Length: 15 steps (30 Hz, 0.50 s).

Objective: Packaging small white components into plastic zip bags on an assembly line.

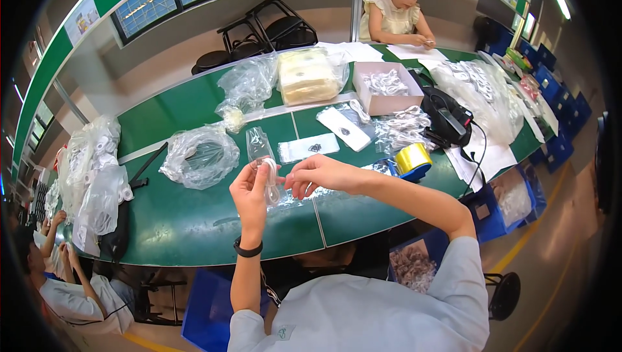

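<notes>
Far left of the left grip, a heap of clear bags (pixel 97 158) with white contents rests on the table (pixel 181 222), and a co-worker (pixel 84 297) sits beside it. Nearer to that grip, beyond it and to its left, lies a ring of clear plastic (pixel 201 156). A narrow clear bag (pixel 258 143) shows directly beyond the fingertips, with no cable visible in it

The left grip (pixel 249 187) is narrow, holding a white cable (pixel 272 180) between thumb and fingers, so the piece in work sits between the two grips. It looks gathered into long loops, so I judge the coiling of this one largely done; whether the plastic just below wraps it or lies behind it, I cannot tell. The right grip (pixel 321 174) is close beside it, fingers bent and thumb near them; I cannot tell whether it holds anything

Just beyond the right grip lie flat white packets (pixel 309 148), which look finished or ready for use. Farther beyond and to its right, a pale box (pixel 387 104) holds white cables, with more cable bundles (pixel 403 125) nearer; much seems left. A yellow tape roll (pixel 413 158) stands right of the right grip
</notes>
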Each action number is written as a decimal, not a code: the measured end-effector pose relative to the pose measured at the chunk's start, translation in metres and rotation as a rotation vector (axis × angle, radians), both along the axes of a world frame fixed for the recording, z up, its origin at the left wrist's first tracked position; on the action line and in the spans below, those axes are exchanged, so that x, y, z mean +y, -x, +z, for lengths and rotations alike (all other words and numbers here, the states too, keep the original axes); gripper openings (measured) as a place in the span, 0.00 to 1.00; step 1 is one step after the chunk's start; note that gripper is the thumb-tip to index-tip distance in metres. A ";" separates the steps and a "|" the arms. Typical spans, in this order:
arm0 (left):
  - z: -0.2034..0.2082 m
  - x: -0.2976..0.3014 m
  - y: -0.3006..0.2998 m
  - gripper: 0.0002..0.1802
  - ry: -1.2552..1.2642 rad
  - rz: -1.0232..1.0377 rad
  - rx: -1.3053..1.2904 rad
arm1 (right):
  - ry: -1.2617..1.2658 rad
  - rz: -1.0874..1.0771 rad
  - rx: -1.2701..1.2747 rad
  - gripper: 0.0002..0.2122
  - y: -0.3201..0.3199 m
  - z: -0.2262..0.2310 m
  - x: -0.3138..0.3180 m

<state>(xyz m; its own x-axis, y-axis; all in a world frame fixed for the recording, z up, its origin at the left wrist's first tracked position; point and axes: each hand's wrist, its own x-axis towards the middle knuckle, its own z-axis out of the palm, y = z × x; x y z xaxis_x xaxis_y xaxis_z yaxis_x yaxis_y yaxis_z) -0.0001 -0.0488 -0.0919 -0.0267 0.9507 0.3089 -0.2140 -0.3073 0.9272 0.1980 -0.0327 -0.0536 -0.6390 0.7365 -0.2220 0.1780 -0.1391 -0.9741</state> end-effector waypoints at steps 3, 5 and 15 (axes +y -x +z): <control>-0.003 0.002 0.002 0.16 0.019 -0.007 0.006 | -0.004 -0.026 0.027 0.16 -0.001 -0.005 0.004; -0.004 0.003 0.003 0.15 0.067 -0.026 -0.041 | -0.013 -0.034 0.023 0.16 -0.001 -0.007 0.005; -0.029 0.023 0.012 0.17 0.242 -0.157 -0.322 | -0.364 -0.195 0.004 0.13 0.004 -0.022 -0.002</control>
<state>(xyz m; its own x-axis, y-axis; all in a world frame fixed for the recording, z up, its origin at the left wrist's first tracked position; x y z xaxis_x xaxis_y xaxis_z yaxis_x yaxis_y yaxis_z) -0.0119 -0.0263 -0.1213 0.0656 0.9949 0.0760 -0.5308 -0.0297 0.8470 0.1942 -0.0351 -0.0754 -0.4803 0.8737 0.0778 0.1785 0.1842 -0.9665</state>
